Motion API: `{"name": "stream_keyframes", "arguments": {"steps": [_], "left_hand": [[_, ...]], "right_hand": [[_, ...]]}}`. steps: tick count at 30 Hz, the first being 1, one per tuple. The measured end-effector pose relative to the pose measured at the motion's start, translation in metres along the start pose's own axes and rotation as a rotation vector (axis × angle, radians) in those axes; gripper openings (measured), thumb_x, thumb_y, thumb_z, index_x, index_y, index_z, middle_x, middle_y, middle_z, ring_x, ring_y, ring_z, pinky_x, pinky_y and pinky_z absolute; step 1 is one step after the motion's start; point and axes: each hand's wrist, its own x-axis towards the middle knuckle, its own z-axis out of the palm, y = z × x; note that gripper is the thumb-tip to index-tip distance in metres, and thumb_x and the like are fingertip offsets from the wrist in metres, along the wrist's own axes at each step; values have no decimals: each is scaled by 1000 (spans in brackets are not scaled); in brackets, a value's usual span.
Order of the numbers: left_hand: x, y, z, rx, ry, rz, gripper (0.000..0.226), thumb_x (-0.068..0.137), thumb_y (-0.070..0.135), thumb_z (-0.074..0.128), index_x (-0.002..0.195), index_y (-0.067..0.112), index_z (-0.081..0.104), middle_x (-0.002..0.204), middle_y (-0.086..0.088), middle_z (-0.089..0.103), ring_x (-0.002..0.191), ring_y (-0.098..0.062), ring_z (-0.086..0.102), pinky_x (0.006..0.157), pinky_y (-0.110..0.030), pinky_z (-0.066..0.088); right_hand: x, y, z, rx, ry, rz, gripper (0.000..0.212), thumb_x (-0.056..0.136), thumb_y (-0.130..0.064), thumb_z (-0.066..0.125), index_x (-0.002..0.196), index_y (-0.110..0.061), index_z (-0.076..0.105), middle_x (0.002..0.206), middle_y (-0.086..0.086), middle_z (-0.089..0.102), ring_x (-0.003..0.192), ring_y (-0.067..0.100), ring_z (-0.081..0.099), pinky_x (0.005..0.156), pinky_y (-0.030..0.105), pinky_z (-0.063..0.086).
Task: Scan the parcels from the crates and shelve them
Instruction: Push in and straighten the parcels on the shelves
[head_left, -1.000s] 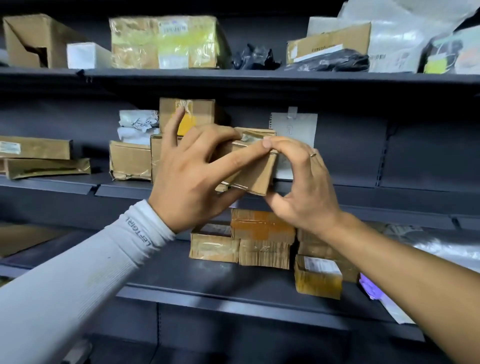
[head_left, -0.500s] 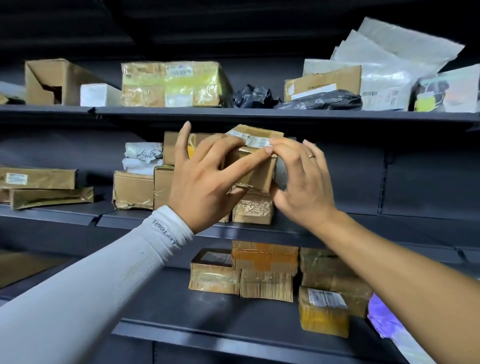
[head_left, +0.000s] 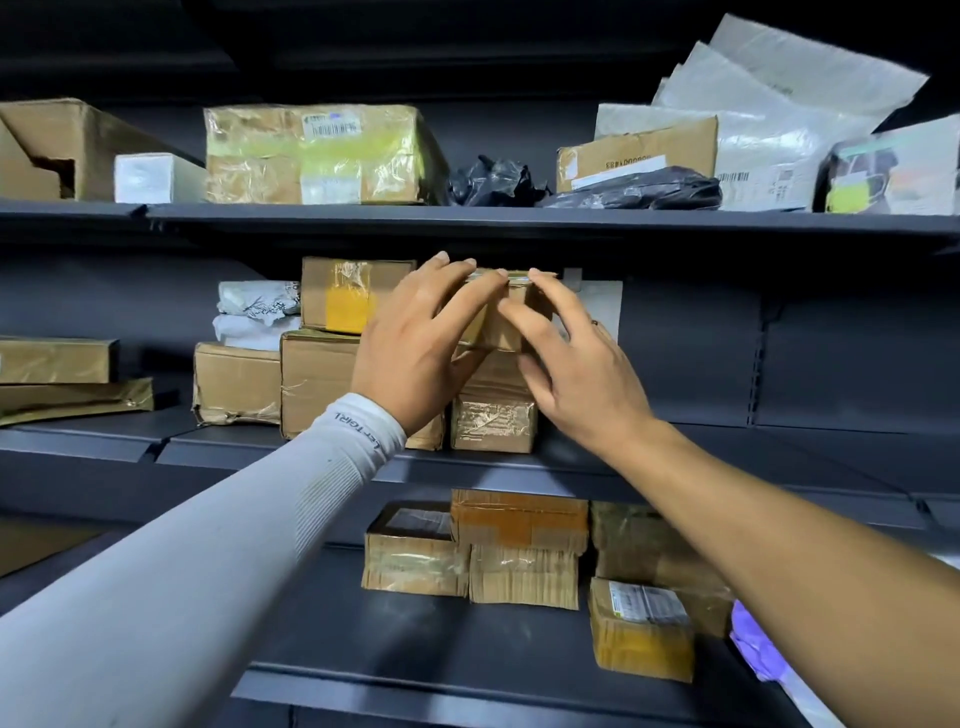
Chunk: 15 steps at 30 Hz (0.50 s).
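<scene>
My left hand (head_left: 415, 343) and right hand (head_left: 571, 374) w/ fingers spread on the small parcel (head_left: 498, 322), atop the stack on the middle shelf (head_left: 675, 457); prob. letting go. I'd square it w/ the box below (head_left: 493, 421), then ease off.

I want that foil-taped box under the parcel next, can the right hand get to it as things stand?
Probably yes. The right hand hovers just above and beside the foil-taped box, whose front face is uncovered at the shelf edge. The small parcel stacked on it would need steadying first.
</scene>
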Motion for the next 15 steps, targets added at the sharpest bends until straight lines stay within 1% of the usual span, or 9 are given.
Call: {"name": "stream_keyframes", "arguments": {"steps": [3,5,6,7,8,10,11,12,15], "left_hand": [[0,1,7,-43,-17,-27,68,86,15,80,145,22,46,149,-15,51,144,-39,43,102,-58,52],[-1,1,11,-59,-18,-32,70,83,5,80,144,21,48,153,-17,47,146,-41,40,104,-59,51],[-2,0,14,-61,-7,-34,68,83,1,78,143,19,51,155,-18,44,148,-42,38,107,-58,49],[-4,-1,17,-65,8,-36,65,84,-2,76,142,16,54,157,-19,42,150,-42,35,111,-57,46],[-5,-4,20,-71,20,-36,62,86,-4,74,142,14,56,160,-20,39,152,-42,32,115,-55,42],[-7,-10,26,-84,37,-24,59,90,-6,71,144,12,56,164,-22,33,154,-42,26,121,-52,35],[-7,-12,30,-87,43,-10,60,91,-6,70,146,12,54,165,-22,30,155,-43,24,122,-52,33],[-7,-15,33,-86,45,6,61,93,-6,68,149,13,52,166,-22,28,155,-44,22,122,-52,32],[-6,-23,42,-74,42,33,66,97,-4,65,155,17,44,169,-17,22,157,-42,16,117,-52,35]], "right_hand": [[1,5,10,-27,-51,28,60,94,-8,67,142,-30,39,166,15,29,104,47,65,74,50,59],[3,7,15,-59,-41,67,66,90,-4,73,141,-30,40,168,12,27,104,45,66,68,46,58],[4,8,18,-70,-32,83,72,87,-1,74,143,-30,40,169,11,26,110,44,65,69,47,59],[5,8,20,-82,-24,92,79,84,3,74,147,-29,39,169,11,25,121,43,61,73,49,59],[5,8,22,-105,-20,93,85,82,6,74,152,-28,38,170,10,23,136,42,52,83,50,59],[5,7,27,-180,-33,77,91,83,4,72,160,-23,33,172,10,17,154,37,29,106,52,49],[3,5,30,-212,-44,71,90,85,-1,71,162,-20,29,173,9,14,157,36,23,115,53,42],[2,4,34,-230,-57,71,89,87,-7,69,163,-17,26,174,8,12,158,36,19,120,55,37],[1,1,46,-252,-105,91,86,92,-19,63,165,-12,18,175,5,7,159,34,14,125,54,27]]}}
